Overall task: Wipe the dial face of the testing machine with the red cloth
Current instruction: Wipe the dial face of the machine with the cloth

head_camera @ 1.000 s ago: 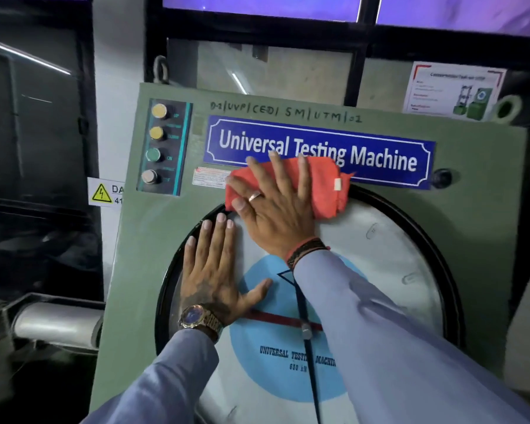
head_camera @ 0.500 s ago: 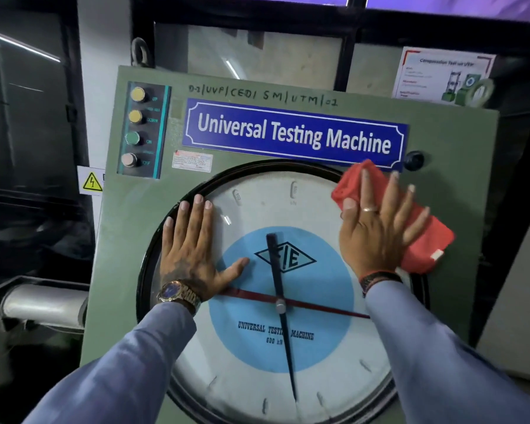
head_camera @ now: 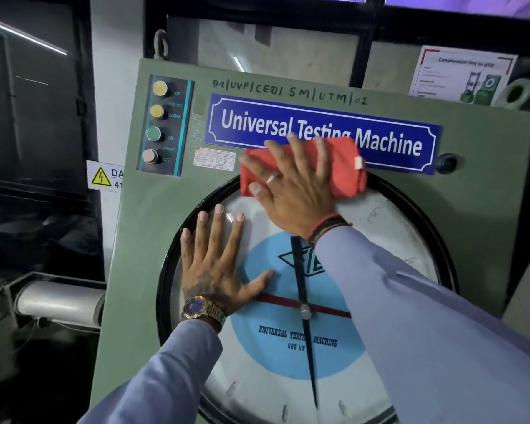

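- Right hand [head_camera: 291, 191]: spread flat, fingers extended, pressing the red cloth [head_camera: 346, 166] against the top of the dial face [head_camera: 389, 228]; it pins the cloth under the palm and fingers and does not curl around it.
- Red cloth: folded into a pad, lying mostly under and just beyond the right fingertips, straddling the black bezel [head_camera: 166, 270] at the top of the dial and overlapping the lower edge of the blue nameplate [head_camera: 395, 142]. A small white tag shows at its edge farthest from the left hand.
- Left hand [head_camera: 218, 264]: open, empty, palm flat on the glass below and beside the right hand, thumb pointing toward the blue centre disc [head_camera: 273, 341]. A wristwatch [head_camera: 199, 310] sits at the cuff.
- Black pointer [head_camera: 303, 328]: runs nearly vertically between the two forearms, its upper end near the right wrist; a red pointer [head_camera: 276, 301] crosses it, starting by the left thumb.
- Button panel [head_camera: 162, 123]: four round buttons, on the green machine housing [head_camera: 141, 240] above the left hand.
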